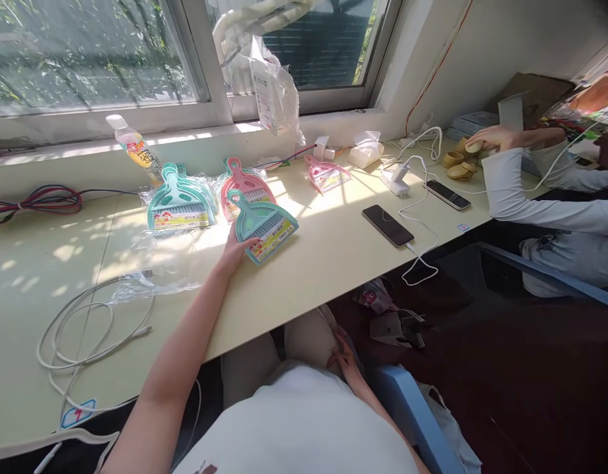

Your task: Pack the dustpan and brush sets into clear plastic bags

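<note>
Head view: window (94, 62) above sunlit table (328, 263); left hand (239, 247) grips dustpan (266, 225), right hand (347, 362) rests open on thigh (306, 339).

a long, pale yellow table (328, 263) runs across, patched with sunlight. toward its back lie green dustpans (178, 194) in clear wrap, pink dustpans (239, 176) just beside them, and a smaller pink dustpan (328, 175) farther right. in front of the green ones is a clear plastic sheet (156, 283), near a loosely coiled white cable (136, 333); a red and blue wire bundle (62, 201) sits at the far left. to the right are a tissue pack (366, 153), a white charger (395, 182) and two phones (387, 225) with dark screens, the nearer phone joined to a white lead (425, 255)
</note>
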Motion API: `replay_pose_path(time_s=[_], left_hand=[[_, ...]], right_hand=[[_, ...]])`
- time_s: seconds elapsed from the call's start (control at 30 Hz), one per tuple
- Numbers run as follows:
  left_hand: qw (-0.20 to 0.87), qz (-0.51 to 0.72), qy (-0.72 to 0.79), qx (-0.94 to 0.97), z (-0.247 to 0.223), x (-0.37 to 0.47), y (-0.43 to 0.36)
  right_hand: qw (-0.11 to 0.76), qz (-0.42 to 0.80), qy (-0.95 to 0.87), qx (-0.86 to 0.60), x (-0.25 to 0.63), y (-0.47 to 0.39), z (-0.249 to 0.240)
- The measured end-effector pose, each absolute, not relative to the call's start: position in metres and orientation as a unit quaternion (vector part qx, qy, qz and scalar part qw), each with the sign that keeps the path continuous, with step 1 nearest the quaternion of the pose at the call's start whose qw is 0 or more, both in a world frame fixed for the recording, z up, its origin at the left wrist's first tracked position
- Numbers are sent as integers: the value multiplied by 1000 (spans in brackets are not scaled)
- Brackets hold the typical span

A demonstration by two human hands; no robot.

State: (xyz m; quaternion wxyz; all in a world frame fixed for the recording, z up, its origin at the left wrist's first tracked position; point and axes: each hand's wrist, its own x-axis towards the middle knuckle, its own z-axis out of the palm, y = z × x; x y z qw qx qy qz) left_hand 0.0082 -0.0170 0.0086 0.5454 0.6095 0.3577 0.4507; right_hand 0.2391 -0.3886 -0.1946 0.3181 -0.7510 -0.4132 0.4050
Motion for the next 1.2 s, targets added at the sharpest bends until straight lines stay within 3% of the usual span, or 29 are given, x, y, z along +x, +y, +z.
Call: replay_pose_path(time_s=[0.17, 0.33, 0.5, 0.6, 0.67, 0.77, 0.97, 1.2], left_hand=[[543, 447, 355, 616, 8, 9, -17], [525, 458, 353, 624, 5, 8, -15], [511, 490, 351, 613, -2, 7, -9], [499, 530, 348, 591, -4, 7, -7], [495, 550, 354, 572, -3, 7, -6], [485, 573, 361, 553, 0, 6, -8], [475, 595, 358, 541, 10, -2, -15], [475, 573, 362, 561, 14, -9, -17]], right_hand=[[370, 364, -369, -771, 239, -382, -198], [371, 433, -377, -730, 250, -387, -188], [341, 471, -454, -675, 264, -375, -109], [417, 495, -495, -579, 265, -335, -33], [538, 482, -467, -509, 260, -291, 12], [631, 464, -426, -453, 243, -202, 47], [534, 608, -420, -410, 187, -50, 25], [528, 616, -425, -402, 180, -28, -1]])
